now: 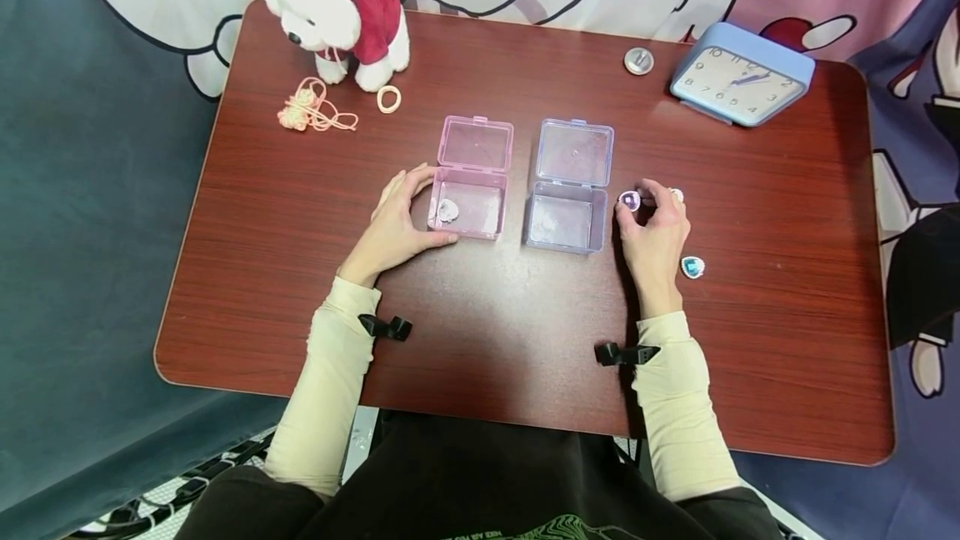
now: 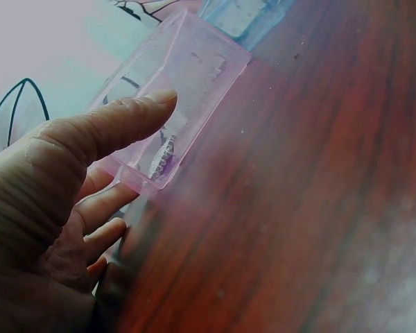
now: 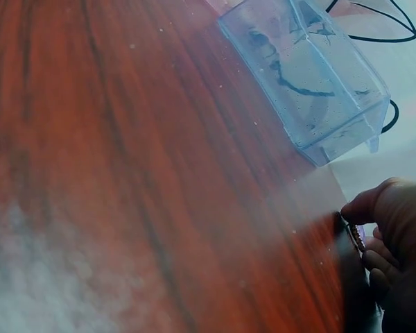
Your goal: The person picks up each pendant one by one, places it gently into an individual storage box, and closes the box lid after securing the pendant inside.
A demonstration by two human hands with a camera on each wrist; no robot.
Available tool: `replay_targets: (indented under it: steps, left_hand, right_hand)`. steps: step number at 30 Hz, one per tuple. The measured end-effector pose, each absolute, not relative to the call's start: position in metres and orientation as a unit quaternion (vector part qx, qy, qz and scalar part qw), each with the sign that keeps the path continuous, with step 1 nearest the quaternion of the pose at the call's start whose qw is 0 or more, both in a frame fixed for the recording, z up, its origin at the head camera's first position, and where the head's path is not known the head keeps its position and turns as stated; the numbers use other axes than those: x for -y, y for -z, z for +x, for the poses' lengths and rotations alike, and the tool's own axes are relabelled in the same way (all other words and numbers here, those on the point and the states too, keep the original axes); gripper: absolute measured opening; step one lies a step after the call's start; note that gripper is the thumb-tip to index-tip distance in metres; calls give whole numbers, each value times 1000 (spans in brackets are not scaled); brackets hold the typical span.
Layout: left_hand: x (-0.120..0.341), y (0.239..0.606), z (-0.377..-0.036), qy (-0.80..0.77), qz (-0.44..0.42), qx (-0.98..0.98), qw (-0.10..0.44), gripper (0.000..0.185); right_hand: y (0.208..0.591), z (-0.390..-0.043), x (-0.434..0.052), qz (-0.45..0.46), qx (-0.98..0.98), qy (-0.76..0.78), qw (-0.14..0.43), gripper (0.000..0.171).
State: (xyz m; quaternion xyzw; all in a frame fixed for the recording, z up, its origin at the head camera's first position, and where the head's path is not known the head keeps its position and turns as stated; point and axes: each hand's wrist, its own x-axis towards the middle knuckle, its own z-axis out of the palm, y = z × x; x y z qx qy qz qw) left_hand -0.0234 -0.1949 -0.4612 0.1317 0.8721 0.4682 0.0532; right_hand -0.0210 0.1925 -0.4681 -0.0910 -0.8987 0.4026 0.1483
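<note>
My left hand [image 1: 397,223] holds the clear pink box [image 1: 471,200] at its left side, thumb across the front wall and fingers round the back. Its lid stands open, and a small silver-rimmed jewel [image 1: 447,210] lies inside at the left; the left wrist view shows purple on it. Right of the clear blue box [image 1: 566,219], my right hand [image 1: 655,232] pinches a purple jewel [image 1: 630,201] with a pale rim between thumb and fingers. Another pale jewel [image 1: 677,194] shows just beyond those fingers, partly hidden. A teal jewel [image 1: 692,267] lies right of the right wrist.
The blue box stands with its lid up. At the back left are a white toy dog [image 1: 337,15] in red, a peach cord bundle [image 1: 306,111] and a cream ring [image 1: 388,99]. A silver disc [image 1: 639,61] and a blue clock [image 1: 742,73] stand at the back right.
</note>
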Motion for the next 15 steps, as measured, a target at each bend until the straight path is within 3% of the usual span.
replay_targets:
  steps: [15]
  left_hand:
    - [195, 461, -23, -467, 134, -872, 53, 96]
  right_hand:
    - [431, -12, -166, -75, 890, -400, 208, 42]
